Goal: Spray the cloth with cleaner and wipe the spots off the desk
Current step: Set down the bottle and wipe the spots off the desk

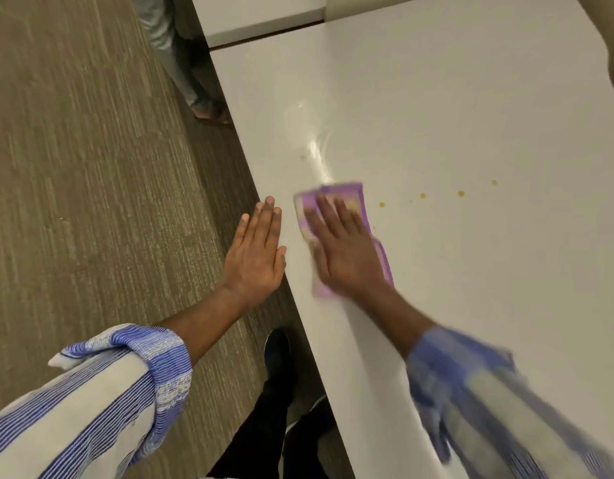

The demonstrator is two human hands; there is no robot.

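A purple cloth (pixel 353 198) lies flat on the white desk (pixel 471 115) near its left edge. My right hand (pixel 347 247) presses down on the cloth with fingers spread; the hand and sleeve are blurred. My left hand (pixel 257 250) hovers flat and empty beside the desk's left edge, fingers together and straight. Several small yellow-brown spots (pixel 423 196) dot the desk to the right of the cloth, and one spot (pixel 302 157) sits beyond it. A wet streak (pixel 321 150) shines just past the cloth. No spray bottle is in view.
Brown carpet (pixel 91 167) covers the floor left of the desk. Another person's legs and sandalled foot (pixel 208 112) stand by the desk's far left edge. My own dark shoe (pixel 276 347) is under the near edge. A second white desk (pixel 257 15) adjoins at the back.
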